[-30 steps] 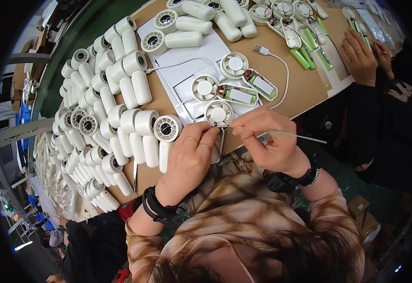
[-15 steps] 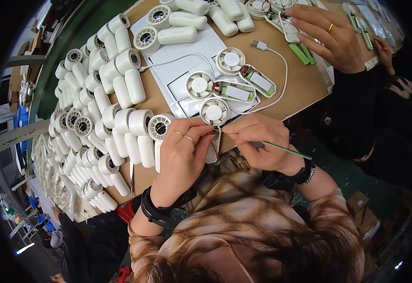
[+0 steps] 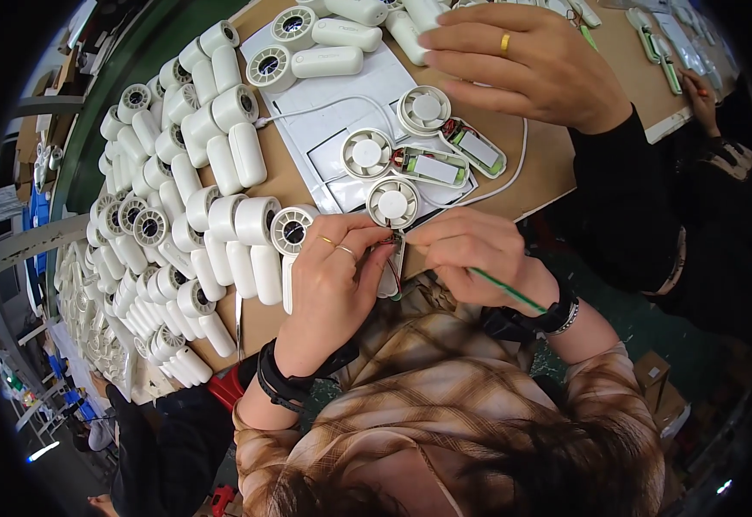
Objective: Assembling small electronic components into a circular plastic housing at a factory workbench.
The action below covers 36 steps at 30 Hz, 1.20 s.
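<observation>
Surface (image 3: 548, 168): closed handheld fans (image 3: 247, 155) left of fingers.
Left fingers (image 3: 360, 239): gripping open fan (image 3: 392, 203).
Right fingers (image 3: 432, 233): gripping rod (image 3: 509, 291).
Beyond: two unclosed fans (image 3: 367, 153).

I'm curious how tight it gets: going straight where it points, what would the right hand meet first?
From the right hand, probably the open handle, then the left hand, though depth is unclear.

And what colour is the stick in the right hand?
The stick is green, seen best in the head view.
</observation>
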Tool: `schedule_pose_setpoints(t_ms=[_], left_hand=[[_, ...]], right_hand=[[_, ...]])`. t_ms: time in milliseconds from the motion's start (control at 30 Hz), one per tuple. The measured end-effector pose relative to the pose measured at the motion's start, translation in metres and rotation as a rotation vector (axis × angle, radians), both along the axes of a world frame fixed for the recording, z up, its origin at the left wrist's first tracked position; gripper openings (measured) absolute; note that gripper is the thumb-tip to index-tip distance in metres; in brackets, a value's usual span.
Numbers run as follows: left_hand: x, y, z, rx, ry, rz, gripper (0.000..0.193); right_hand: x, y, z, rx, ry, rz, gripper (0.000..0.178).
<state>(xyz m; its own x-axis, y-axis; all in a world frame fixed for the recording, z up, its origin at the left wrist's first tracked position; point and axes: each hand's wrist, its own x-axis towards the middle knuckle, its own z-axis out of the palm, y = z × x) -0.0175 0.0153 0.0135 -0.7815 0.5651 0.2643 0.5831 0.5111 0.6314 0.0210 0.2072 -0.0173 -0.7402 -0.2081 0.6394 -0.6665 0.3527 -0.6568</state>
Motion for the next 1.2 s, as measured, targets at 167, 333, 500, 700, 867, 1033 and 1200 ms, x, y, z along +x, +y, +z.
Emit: schedule_pose_setpoints(t_ms=[167, 333, 500, 700, 867, 1033, 1200], left_hand=[[0.0, 0.0, 0.0, 0.01, 0.008, 0.0, 0.019], [0.0, 0.0, -0.002, 0.017, 0.026, 0.002, 0.019], [0.0, 0.0, -0.004, 0.029, 0.053, 0.01, 0.02], [0.004, 0.002, -0.007, 0.048, 0.047, 0.04, 0.021], [0.006, 0.001, -0.012, 0.037, 0.138, 0.027, 0.022], [0.008, 0.0, -0.006, 0.048, 0.108, 0.03, 0.019], [0.004, 0.006, 0.001, 0.063, -0.085, 0.078, 0.011]], right_hand=[[0.0, -0.001, 0.003, -0.112, -0.022, -0.004, 0.027], [-0.002, 0.001, 0.002, -0.04, 0.005, 0.047, 0.027], [-0.003, 0.008, -0.006, 0.042, 0.066, 0.071, 0.028], [-0.001, 0.004, -0.016, 0.008, 0.074, 0.047, 0.027], [0.0, 0.001, -0.019, -0.036, 0.033, 0.011, 0.026], [-0.002, -0.003, -0.016, -0.037, -0.001, 0.02, 0.026], [0.0, 0.005, -0.006, 0.017, -0.021, 0.014, 0.028]])
